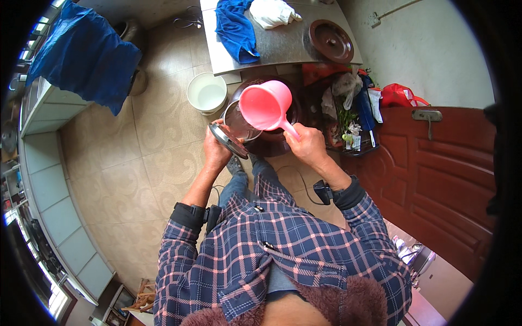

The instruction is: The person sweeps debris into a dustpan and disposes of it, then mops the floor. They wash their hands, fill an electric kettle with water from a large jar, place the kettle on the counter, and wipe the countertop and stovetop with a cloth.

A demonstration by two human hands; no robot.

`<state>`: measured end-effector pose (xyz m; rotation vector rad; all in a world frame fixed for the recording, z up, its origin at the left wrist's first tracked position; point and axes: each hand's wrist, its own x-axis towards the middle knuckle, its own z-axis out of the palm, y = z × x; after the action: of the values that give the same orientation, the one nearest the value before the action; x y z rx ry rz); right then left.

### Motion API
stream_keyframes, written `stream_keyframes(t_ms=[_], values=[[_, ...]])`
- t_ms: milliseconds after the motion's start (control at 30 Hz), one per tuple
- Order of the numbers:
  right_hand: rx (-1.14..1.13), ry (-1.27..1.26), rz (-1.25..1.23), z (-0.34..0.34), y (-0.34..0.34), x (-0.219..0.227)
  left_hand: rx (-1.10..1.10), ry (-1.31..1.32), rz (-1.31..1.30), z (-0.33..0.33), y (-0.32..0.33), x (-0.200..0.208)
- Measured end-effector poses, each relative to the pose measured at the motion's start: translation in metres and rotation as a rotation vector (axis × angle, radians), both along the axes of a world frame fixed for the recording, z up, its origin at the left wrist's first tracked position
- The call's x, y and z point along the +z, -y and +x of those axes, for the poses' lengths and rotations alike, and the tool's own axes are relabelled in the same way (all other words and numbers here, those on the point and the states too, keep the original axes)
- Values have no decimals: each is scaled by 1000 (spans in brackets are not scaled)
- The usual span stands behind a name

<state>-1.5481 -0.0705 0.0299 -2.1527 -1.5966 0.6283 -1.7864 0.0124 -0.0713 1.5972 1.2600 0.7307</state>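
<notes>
My right hand is closed round the handle of a pink plastic dipper. The dipper is tilted, its mouth facing left over the opening of a shiny metal kettle. My left hand grips the kettle at its near left side, beside a raised dark lid. Part of the kettle's mouth is hidden behind the dipper, and I cannot tell whether water is flowing. Beneath both stands a large dark brown jar, its opening partly covered by the dipper.
A white bucket stands on the tiled floor to the left. Ahead, a metal-topped table bears a blue cloth, a white cloth and a brown round lid. At right are a rack of bags and a red-brown door.
</notes>
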Motion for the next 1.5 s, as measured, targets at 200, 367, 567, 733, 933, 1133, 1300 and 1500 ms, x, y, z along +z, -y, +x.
stream_keyframes(t_ms=[200, 367, 567, 733, 933, 1133, 1300, 1500], values=[[123, 292, 105, -18, -19, -7, -34, 23, 104, -4, -14, -4], [218, 370, 200, -25, -17, -10, -1, 100, 4, -4, -16, -2], [291, 480, 314, -25, -15, -17, 37, 166, -85, -2, -12, 2], [112, 169, 318, -18, -20, -23, -20, 54, -73, -9, -17, 3], [-551, -1233, -126, 27, -14, -65, -11, 61, -12, -14, -14, -5], [-253, -118, -399, 51, -16, -194, 44, 3, -10, -19, 0, -13], [-131, 152, -553, 32, -36, -271, -41, -59, 78, -28, -4, -17], [-44, 188, -678, 16, -48, -282, -107, -236, 273, -37, 7, -19]])
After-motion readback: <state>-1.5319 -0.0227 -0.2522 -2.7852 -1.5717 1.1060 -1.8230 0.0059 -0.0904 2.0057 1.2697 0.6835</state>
